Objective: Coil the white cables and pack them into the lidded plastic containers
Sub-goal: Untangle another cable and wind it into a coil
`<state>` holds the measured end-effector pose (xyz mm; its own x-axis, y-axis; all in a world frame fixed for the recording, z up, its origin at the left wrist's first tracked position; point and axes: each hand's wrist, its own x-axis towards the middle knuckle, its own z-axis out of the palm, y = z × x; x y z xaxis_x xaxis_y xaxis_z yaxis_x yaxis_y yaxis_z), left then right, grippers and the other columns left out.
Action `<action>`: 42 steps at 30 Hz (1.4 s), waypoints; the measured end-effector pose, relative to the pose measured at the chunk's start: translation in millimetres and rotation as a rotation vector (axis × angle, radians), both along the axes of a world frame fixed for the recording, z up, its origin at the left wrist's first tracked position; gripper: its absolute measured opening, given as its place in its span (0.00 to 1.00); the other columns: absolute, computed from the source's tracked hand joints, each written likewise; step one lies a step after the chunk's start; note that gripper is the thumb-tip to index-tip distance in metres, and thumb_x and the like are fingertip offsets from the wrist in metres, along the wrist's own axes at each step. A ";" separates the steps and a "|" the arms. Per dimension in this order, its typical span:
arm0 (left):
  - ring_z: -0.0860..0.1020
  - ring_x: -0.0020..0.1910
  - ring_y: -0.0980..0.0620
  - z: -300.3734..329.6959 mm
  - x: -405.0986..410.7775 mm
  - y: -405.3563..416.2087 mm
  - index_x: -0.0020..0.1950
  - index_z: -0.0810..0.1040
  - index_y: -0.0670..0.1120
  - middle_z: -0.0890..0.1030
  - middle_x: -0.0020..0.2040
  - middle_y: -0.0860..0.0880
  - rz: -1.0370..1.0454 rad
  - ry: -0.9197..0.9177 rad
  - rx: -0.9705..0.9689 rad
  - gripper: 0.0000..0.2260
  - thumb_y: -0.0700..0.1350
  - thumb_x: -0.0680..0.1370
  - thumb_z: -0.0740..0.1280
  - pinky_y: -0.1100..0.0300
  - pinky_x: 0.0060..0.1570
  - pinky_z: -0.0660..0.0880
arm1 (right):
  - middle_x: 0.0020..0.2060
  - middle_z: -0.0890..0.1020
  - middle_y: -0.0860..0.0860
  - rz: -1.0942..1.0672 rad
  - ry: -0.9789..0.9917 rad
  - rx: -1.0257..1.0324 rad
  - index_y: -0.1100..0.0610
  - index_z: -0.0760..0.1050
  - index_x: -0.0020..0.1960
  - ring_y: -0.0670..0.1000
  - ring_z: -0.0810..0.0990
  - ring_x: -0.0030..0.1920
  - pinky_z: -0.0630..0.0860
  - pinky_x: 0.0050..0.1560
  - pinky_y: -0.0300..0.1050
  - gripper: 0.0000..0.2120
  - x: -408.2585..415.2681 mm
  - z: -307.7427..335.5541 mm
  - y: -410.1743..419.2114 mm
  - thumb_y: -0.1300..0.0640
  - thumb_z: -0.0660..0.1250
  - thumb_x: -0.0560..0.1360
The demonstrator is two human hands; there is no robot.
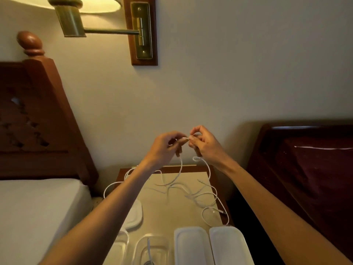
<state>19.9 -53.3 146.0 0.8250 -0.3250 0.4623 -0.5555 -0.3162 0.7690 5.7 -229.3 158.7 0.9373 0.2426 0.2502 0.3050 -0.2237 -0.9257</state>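
Both hands are raised above the nightstand (pixel 191 176). My left hand (pixel 166 145) and my right hand (pixel 202 143) pinch the same white cable (pixel 180 169) close together, fingertips almost touching. From each hand a strand hangs down into a loose tangle on the tabletop (pixel 202 196). One loop spills over the table's left edge. Along the near edge stand an open clear container (pixel 150 247) with a cable end inside, and two containers with white lids on, one (pixel 191 245) beside the other (pixel 228 245).
A loose white lid (pixel 134 215) lies at the table's left, partly under my left forearm. Another clear container (pixel 119 245) sits at the near left. A bed (pixel 38 207) with a wooden headboard stands left, a dark wooden bed right, a wall lamp (pixel 91 16) above.
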 end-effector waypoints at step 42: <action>0.79 0.35 0.53 216.2 -35.0 25.0 0.49 0.78 0.45 0.81 0.41 0.50 0.344 -0.969 0.518 0.14 0.48 0.80 0.55 0.60 0.35 0.77 | 0.27 0.60 0.47 0.049 -0.050 -0.017 0.56 0.71 0.42 0.45 0.57 0.24 0.54 0.23 0.37 0.17 -77.7 183.7 -30.8 0.50 0.53 0.84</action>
<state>-15.1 -28.3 362.2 0.2785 -0.4874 0.8275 -0.6653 -0.7193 -0.1998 -72.1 -260.2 342.3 0.9106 0.2928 0.2915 0.3615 -0.2230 -0.9053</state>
